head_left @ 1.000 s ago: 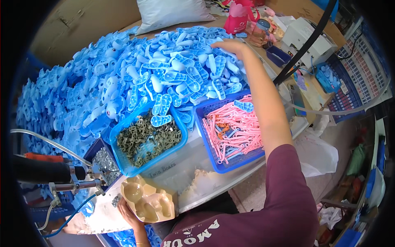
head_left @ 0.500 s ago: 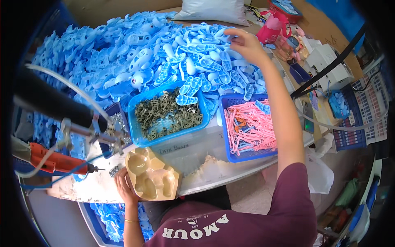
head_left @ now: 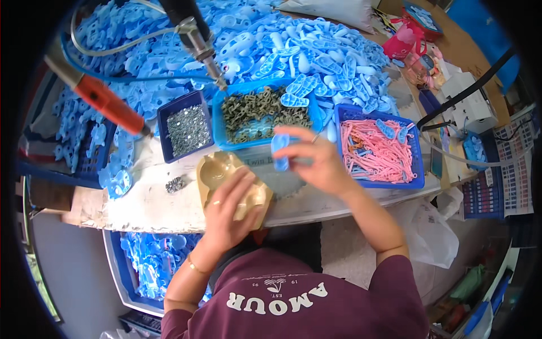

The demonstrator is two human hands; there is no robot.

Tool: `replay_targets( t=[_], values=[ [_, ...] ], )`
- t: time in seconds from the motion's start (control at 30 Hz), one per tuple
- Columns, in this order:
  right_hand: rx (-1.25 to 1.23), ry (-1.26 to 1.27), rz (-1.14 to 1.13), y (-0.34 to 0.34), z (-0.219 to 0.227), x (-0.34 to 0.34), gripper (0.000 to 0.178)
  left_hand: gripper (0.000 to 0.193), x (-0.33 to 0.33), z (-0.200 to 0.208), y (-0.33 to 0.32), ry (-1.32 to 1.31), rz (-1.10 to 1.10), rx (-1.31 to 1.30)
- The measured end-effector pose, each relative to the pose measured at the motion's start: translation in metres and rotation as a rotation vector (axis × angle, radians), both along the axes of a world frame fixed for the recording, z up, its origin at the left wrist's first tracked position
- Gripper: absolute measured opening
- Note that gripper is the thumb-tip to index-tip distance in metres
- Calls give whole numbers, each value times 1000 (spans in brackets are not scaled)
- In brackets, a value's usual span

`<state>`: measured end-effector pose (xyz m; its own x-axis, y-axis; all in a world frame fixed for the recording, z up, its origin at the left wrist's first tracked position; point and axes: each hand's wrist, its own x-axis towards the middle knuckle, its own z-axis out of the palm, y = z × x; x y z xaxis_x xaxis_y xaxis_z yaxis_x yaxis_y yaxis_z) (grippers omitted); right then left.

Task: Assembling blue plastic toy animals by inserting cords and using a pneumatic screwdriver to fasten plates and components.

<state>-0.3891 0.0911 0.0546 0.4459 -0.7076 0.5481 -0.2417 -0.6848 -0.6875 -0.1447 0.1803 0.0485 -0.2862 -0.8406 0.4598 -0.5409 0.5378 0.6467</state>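
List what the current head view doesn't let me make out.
Head view:
- Tan block: partly covered by the left hand.
- Blue piece: partly covered by the right hand.
- White bag: cut off by the top edge.
- Silvery bits in the dark-blue tray: too small to tell their shapes.

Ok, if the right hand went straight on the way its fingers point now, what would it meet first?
Probably the light-blue tray of olive clips, with the blue piece in the right hand leading. The hand's height is unclear, so it might pass over the rim.
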Motion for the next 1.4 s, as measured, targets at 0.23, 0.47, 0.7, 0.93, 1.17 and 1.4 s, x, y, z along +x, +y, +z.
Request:
replay_targets(
  t=[0.23,0.47,0.7,0.93,1.17,1.4],
  values=[
    [418,-153,70,33,-14,42,28,38,-1,-30,-6,-33,21,-297],
    [-222,647,-550,-111,-36,-24,32,35,34,-33,11,-151,19,-316],
    [-27,597,-565,-98,-13,-14,29,32,63,-47,25,-238,43,-314],
    [123,406,-58,43,2,59,13,32,84,-58,38,-274,-10,-254],
    [-70,607,-114,97,-27,86,18,30,85,-63,40,-288,-47,-229],
    [49,496,-160,100,-33,81,27,24,80,-68,35,-284,-51,-198]
  ],
)
